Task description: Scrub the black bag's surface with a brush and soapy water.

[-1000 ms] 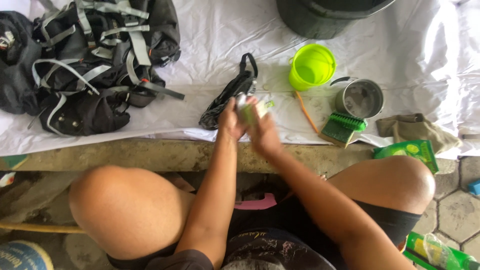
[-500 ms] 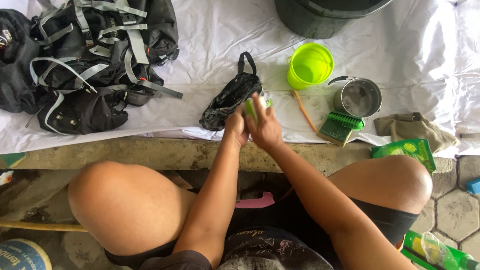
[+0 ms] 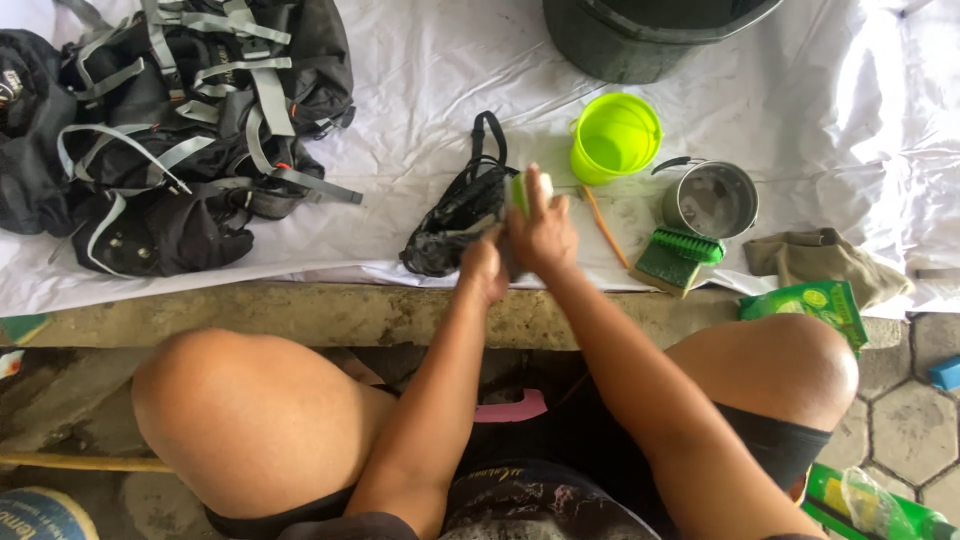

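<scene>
My right hand point(image 3: 543, 235) holds a small green and white object point(image 3: 530, 187) upright over the white sheet point(image 3: 420, 70); its fingers cover most of the object. My left hand point(image 3: 482, 266) is curled just below and left of it, pressed against the right hand and the near end of a black strapped pouch point(image 3: 455, 220). What the left hand grips is hidden. Both hands are over the sheet's front edge, above a concrete ledge point(image 3: 300, 315).
A black and grey backpack point(image 3: 170, 130) lies at the left. To the right are a lime green cup point(image 3: 615, 138), a metal pot point(image 3: 710, 198), a green scrub brush point(image 3: 675, 258), an orange stick point(image 3: 603, 226), a khaki cloth point(image 3: 825, 262) and a green packet point(image 3: 805, 305). A dark tub point(image 3: 640, 35) stands at the back.
My right hand has slid up over the green and white object, while my left hand has dropped lower, beside the pouch's near end.
</scene>
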